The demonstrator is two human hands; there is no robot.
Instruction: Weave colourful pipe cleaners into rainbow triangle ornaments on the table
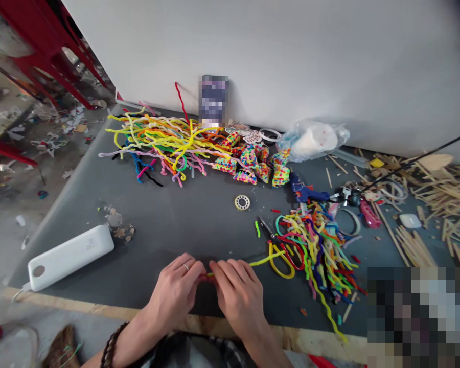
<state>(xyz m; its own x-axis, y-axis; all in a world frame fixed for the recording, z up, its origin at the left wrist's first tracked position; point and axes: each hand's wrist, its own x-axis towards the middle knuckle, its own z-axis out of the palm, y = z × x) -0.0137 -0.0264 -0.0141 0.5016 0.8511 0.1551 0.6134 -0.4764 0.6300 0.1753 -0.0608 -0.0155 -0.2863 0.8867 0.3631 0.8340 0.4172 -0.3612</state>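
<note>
At the table's near edge, a yellow pipe cleaner [267,259] runs between my hands, and its free end sticks out to the right. My left hand [176,286] is closed, pinching one end with thumb and fingertips; a ring and a braided bracelet show on that side. My right hand [238,290] is closed around the same pipe cleaner, fingertips almost touching the left ones. Just right of it lie scissors [281,260] with red and yellow handles. A pile of short pipe-cleaner pieces [322,245] sits beyond them.
Long pipe cleaners [157,135] and colourful beaded-looking pieces [249,156] lie at the back, near a propped phone [213,99]. A white power bank [71,258] is at left. A blue glue gun [304,191], a round disc [242,202] and wooden sticks [414,243] are also here.
</note>
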